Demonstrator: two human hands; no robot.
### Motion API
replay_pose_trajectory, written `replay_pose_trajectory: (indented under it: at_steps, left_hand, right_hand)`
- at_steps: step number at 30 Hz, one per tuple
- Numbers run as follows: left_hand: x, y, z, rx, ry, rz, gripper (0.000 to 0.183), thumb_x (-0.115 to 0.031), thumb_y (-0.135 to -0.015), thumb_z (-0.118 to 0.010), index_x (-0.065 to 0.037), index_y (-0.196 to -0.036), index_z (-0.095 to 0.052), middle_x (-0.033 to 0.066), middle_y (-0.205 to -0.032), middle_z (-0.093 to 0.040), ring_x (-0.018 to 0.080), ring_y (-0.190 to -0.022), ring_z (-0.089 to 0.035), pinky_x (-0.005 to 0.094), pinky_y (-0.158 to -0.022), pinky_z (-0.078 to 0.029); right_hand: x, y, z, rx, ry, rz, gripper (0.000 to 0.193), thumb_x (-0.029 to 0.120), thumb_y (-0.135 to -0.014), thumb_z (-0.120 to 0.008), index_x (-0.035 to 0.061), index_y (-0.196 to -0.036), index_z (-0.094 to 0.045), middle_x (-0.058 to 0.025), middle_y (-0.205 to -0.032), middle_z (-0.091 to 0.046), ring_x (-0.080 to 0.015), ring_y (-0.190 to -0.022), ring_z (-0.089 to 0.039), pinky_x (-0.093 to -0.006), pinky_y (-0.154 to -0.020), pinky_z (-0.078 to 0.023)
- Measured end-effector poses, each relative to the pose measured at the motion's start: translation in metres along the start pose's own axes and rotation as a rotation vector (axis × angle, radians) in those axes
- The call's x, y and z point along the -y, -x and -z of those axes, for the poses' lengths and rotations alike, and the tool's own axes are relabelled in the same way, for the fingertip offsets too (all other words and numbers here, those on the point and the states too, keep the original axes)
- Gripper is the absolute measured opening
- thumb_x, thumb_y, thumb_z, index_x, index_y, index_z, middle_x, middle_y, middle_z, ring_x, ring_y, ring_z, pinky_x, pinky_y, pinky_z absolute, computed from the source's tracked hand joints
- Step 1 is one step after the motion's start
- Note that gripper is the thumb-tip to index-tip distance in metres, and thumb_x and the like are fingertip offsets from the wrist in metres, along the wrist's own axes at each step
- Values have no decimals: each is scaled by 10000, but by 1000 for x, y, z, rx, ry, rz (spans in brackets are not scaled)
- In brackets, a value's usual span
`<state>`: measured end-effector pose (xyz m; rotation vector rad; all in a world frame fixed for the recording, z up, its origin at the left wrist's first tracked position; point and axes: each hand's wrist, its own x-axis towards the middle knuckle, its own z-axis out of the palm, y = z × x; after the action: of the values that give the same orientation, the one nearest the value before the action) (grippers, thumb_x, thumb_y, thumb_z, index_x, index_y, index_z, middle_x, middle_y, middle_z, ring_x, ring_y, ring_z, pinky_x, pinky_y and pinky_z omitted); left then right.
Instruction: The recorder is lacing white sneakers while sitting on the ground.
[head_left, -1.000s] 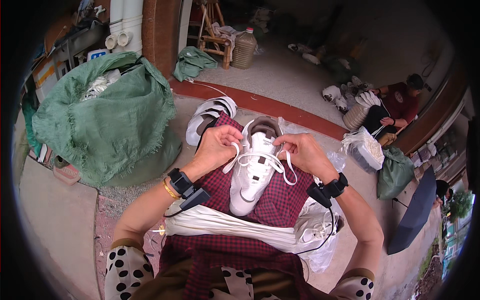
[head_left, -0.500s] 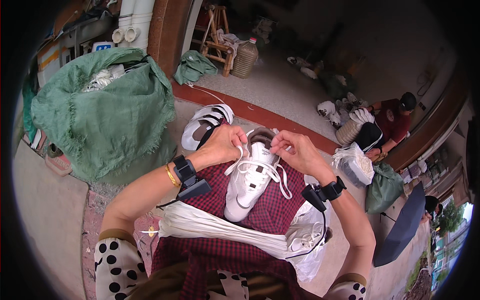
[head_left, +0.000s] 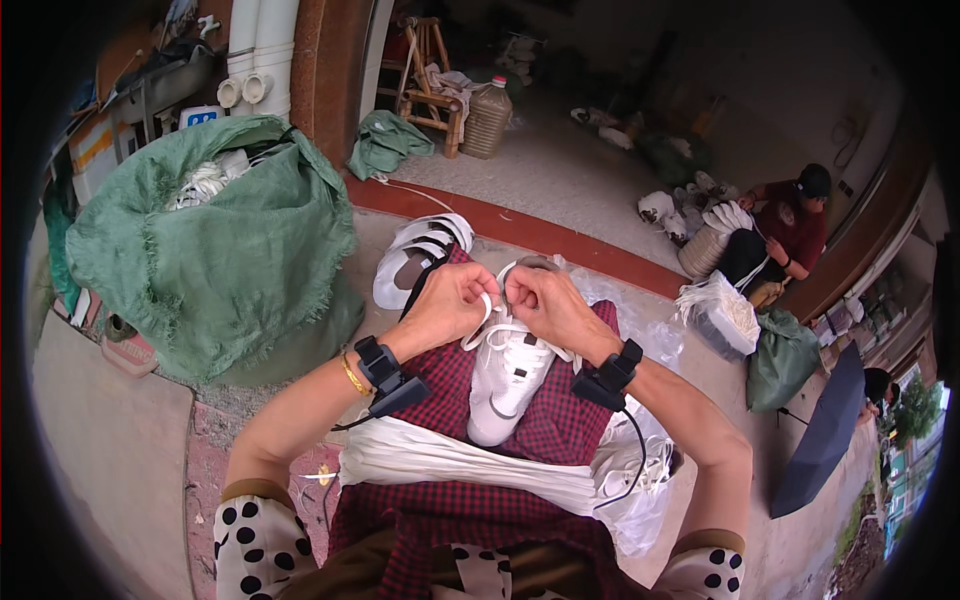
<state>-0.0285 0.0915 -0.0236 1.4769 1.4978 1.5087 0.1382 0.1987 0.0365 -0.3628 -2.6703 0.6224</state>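
A white sneaker (head_left: 493, 402) lies on my lap, its toe toward me and its brown-lined collar (head_left: 538, 264) away. Over its tongue, a white shoelace (head_left: 482, 332) hangs in loose loops. My left hand (head_left: 452, 305) pinches the lace left of the shoe opening. Close beside it, my right hand (head_left: 556, 312) has thumb and fingertips pressed together on the lace above the tongue, covering part of the upper. A red-and-black checked cloth (head_left: 430, 392) lies under the shoe. Both wrists wear black strapped devices.
A bundle of white laces (head_left: 440, 465) crosses my lap. White shoe uppers (head_left: 398, 272) lie ahead on the left. A big green sack (head_left: 215, 260) stands left. At right are a seated person (head_left: 795, 225), a tub of white strips (head_left: 722, 318) and a dark umbrella (head_left: 820, 430).
My right hand has moved left over the shoe and closed in beside my left hand, its fingertips now together at the lace. The whole view has shifted slightly.
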Motion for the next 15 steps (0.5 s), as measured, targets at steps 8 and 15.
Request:
replay_pose_trajectory:
  at_steps: [8, 15]
  left_hand:
    - [-10, 15, -2, -121, -19, -219, 208, -186, -1046, -436, -6, -1034, -541, 69, -948, -635, 116, -813, -630, 261, -662, -554]
    - [-16, 18, -5, 37, -172, -194, 130, -25, -915, -539, 17, -1034, -571, 68, -977, -586, 135, -815, -608, 259, -696, -546]
  right_hand:
    - [-4, 34, 59, -55, 359, 128, 119, -95, -670, -542, 9, -685, -484, -128, -631, -529, -332, -639, -520, -440, -660, -441]
    - [-40, 75, 92, -156, 300, -99, 98, -90, -659, -564, -16, -662, -500, -131, -646, -566, -288, -660, -573, -358, -672, -471]
